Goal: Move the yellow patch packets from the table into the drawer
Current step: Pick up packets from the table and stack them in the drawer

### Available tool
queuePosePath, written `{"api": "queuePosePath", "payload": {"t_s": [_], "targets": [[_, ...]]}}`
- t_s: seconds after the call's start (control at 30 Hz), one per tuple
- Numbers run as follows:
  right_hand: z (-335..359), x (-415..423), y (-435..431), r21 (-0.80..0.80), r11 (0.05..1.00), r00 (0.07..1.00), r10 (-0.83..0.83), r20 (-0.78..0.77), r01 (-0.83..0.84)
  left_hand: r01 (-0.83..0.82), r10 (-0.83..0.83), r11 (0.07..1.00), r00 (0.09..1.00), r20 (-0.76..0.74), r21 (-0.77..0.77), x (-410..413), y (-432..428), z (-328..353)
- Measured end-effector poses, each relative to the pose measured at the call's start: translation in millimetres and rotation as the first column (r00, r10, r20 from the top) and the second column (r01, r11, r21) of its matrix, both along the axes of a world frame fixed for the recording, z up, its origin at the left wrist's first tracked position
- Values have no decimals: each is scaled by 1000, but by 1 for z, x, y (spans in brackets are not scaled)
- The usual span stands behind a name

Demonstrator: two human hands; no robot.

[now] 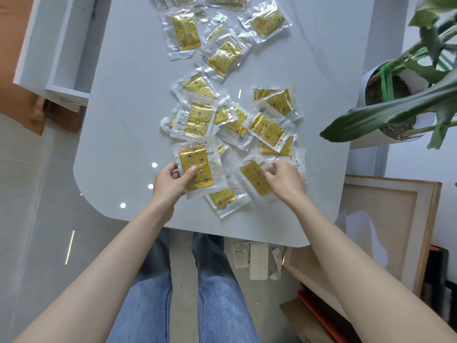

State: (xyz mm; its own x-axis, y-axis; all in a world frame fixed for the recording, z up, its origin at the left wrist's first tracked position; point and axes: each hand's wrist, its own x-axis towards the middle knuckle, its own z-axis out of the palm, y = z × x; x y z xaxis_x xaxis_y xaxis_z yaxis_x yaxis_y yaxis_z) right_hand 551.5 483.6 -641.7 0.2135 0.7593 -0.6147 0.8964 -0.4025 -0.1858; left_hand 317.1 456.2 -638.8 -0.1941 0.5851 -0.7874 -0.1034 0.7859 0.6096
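A person's left hand (170, 181) pinches one yellow packet (197, 169) at its edge, ready to lift; the right hand (284, 180) closes fingers on another packet (254, 177). More lie scattered on the table (118, 144); the drawer (66, 45) stands open at far left

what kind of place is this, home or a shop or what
Probably a room in a home or small office, not a shop. A glossy white table with an open drawer stands on a tiled floor, a potted plant sits beside it, and framed canvases lean nearby.
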Motion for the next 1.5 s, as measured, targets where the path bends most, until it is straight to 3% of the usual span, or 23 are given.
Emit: {"api": "queuePosePath", "payload": {"t_s": [0.17,0.27,0.33,0.47,0.7,0.93,1.23,1.5], "targets": [[29,-4,-8,111,983,981,-134,-137,150,-18,18,1000,999,-45,0,-13,-3,10],[26,-19,-13,-2,984,931,-168,-325,177,-42,41,999,997,-71,-8,-22,-11,11],[14,-33,-18,-120,979,908,-196,-371,162,-55,53,998,995,-87,-19,-29,-18,8],[-12,-56,-27,-215,975,949,-119,-293,56,-81,76,996,991,-110,-38,-40,-32,3],[-28,-72,-34,-73,992,984,-113,-140,104,-89,83,994,992,-94,-56,-50,-48,-3],[-35,-80,-32,-56,992,992,-112,-49,110,-96,92,994,993,-78,-52,-49,-50,-4],[-46,-82,-37,-122,971,964,-221,-147,204,-100,97,994,993,-72,-39,-51,-50,-5],[-14,-81,-50,-158,955,928,-283,-243,250,-119,118,993,992,-43,-14,-59,-51,17]]}}
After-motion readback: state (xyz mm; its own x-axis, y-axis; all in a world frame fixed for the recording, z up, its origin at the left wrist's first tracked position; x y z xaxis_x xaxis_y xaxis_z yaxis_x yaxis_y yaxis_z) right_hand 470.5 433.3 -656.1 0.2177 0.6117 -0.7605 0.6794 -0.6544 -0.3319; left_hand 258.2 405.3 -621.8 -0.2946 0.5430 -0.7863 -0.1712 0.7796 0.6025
